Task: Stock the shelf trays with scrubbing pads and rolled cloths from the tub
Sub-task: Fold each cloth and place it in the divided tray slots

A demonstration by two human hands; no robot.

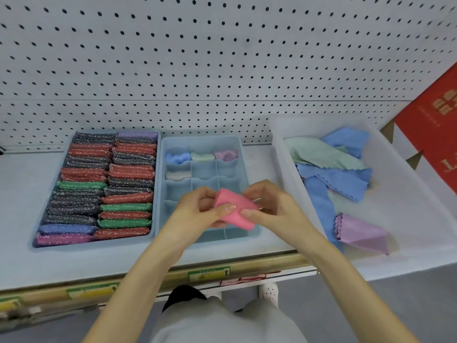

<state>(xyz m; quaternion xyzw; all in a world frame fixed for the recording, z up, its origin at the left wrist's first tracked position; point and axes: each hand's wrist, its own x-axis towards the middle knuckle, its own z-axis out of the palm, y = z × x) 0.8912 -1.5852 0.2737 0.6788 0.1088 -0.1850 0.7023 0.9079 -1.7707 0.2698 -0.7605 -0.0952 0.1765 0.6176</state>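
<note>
Both hands hold a pink cloth (235, 211) above the near half of the blue divided tray (243, 169). My left hand (200, 211) grips its left end with the thumb on top; my right hand (269, 206) pinches its right end. The cloth looks partly rolled. Far cells of the divided tray hold rolled cloths: blue (177, 157), pale green (202, 156), lilac (226, 154) and grey (177, 175). To the left, a blue tray (49, 243) is packed with glittery scrubbing pads (106, 186) in two columns. On the right, the white tub (408, 194) holds loose blue, green and purple cloths.
A white pegboard (222, 58) backs the shelf. A red cardboard box (435, 134) leans at the far right behind the tub. The shelf's front edge (173, 276) carries price labels. My legs and a white shoe (268, 292) show below.
</note>
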